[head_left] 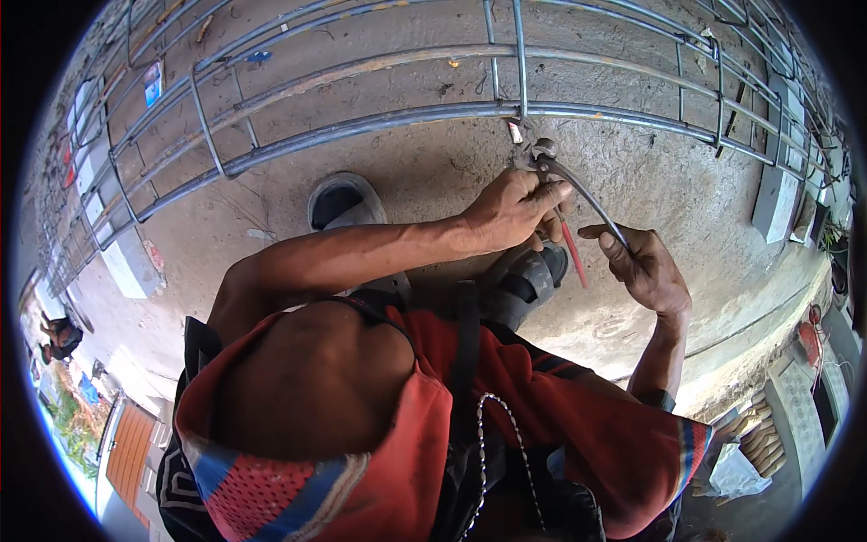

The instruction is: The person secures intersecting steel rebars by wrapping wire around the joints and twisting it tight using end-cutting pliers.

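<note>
A pair of pincers [587, 192] is held between my two hands, just in front of my body. Its rounded jaws [544, 149] point away from me, close to the lower bar of the steel rebar cage [397, 115]. My left hand [517, 210] is closed around the pincers near the pivot, its fingertips partly hidden. Below that hand sticks out one handle with a red sleeve [572, 251]. My right hand [646, 271] grips the end of the other handle, which is bare dark metal. The two handles are spread apart.
Long bars and square stirrups of the cage arch across the far side. Pale blocks [778, 194] stand under it at both ends. My sandalled feet [346, 200] are on the concrete floor. Another person [63, 336] is far left; stacked sacks [763, 443] lie lower right.
</note>
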A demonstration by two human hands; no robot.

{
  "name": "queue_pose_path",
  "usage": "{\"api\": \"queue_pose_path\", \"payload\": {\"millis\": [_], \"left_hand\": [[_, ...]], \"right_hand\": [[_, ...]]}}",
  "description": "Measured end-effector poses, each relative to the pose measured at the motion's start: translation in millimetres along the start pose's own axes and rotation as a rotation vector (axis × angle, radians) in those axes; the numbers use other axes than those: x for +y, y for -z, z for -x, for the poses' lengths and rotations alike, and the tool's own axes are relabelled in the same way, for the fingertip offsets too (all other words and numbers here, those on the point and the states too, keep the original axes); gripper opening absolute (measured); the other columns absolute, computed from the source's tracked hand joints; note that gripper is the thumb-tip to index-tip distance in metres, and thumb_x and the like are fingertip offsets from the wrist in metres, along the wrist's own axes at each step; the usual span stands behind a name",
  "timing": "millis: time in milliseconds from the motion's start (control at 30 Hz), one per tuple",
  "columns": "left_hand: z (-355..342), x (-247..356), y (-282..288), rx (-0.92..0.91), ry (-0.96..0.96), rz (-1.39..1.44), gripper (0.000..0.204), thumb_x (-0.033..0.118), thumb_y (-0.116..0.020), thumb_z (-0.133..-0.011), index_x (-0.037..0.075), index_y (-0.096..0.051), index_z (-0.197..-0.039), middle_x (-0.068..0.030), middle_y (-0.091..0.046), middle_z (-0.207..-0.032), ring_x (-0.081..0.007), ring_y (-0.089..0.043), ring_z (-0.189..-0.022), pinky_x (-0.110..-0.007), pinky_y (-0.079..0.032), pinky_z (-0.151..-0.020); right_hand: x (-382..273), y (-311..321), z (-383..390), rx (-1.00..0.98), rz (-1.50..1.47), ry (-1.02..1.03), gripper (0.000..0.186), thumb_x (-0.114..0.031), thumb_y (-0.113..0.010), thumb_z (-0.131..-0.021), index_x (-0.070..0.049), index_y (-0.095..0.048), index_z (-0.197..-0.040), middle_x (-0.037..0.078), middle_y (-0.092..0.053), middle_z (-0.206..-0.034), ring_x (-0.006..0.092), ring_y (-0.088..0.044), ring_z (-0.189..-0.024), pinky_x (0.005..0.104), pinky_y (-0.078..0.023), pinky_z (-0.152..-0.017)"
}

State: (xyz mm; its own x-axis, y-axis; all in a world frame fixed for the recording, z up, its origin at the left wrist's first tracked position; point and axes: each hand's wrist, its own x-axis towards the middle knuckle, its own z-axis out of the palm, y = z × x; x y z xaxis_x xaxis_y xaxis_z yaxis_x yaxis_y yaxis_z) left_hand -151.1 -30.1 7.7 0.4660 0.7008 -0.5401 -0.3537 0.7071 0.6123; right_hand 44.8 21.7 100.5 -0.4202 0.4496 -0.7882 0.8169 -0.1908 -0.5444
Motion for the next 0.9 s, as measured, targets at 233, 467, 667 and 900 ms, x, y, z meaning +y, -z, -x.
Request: {"api": "queue_pose_path", "payload": {"millis": [233,467,667,900], "left_hand": [[10.1,3.3,2.4,0.005,-0.045,-0.054,0.036,0.031,-0.044,-0.096,-0.003,-0.053,-0.090,-0.0123,-0.061,-0.066,-0.0166,-0.063,-0.060,-0.025,-0.051,-0.050],[5.8,8.0,5.7,0.020,-0.015,-0.009,0.041,0.036,-0.045,-0.095,-0.003,-0.054,-0.089,-0.0116,-0.059,-0.062,-0.0160,-0.062,-0.060,-0.024,-0.051,-0.052],[1.6,8.3,7.3,0.010,-0.030,0.023,0.043,0.038,-0.044,-0.095,-0.003,-0.054,-0.089,-0.0116,-0.060,-0.063,-0.0158,-0.063,-0.060,-0.024,-0.051,-0.052],[2.5,12.7,8.0,0.030,-0.071,-0.011,0.044,0.041,-0.043,-0.094,-0.002,-0.056,-0.091,-0.0106,-0.060,-0.067,-0.0126,-0.060,-0.062,-0.023,-0.050,-0.055]], "right_hand": [[-8.2,6.3,-0.2,-0.002,0.023,0.031,0.043,-0.041,-0.047,-0.093,-0.003,-0.064,-0.105,0.011,-0.056,-0.058,0.0165,-0.055,-0.056,0.0331,-0.044,-0.057],[-18.5,14.8,-5.0,0.063,0.114,0.082,0.042,-0.039,-0.048,-0.092,-0.002,-0.064,-0.105,0.013,-0.059,-0.061,0.0176,-0.057,-0.057,0.0345,-0.045,-0.059],[-25.9,24.9,-5.6,0.021,0.128,-0.023,0.040,-0.036,-0.050,-0.092,0.000,-0.065,-0.102,0.015,-0.062,-0.065,0.0197,-0.061,-0.062,0.0341,-0.046,-0.062],[-15.5,24.0,-11.0,0.088,0.082,0.140,0.038,-0.035,-0.053,-0.091,-0.001,-0.066,-0.101,0.010,-0.053,-0.053,0.0147,-0.053,-0.051,0.0323,-0.043,-0.055]]}}
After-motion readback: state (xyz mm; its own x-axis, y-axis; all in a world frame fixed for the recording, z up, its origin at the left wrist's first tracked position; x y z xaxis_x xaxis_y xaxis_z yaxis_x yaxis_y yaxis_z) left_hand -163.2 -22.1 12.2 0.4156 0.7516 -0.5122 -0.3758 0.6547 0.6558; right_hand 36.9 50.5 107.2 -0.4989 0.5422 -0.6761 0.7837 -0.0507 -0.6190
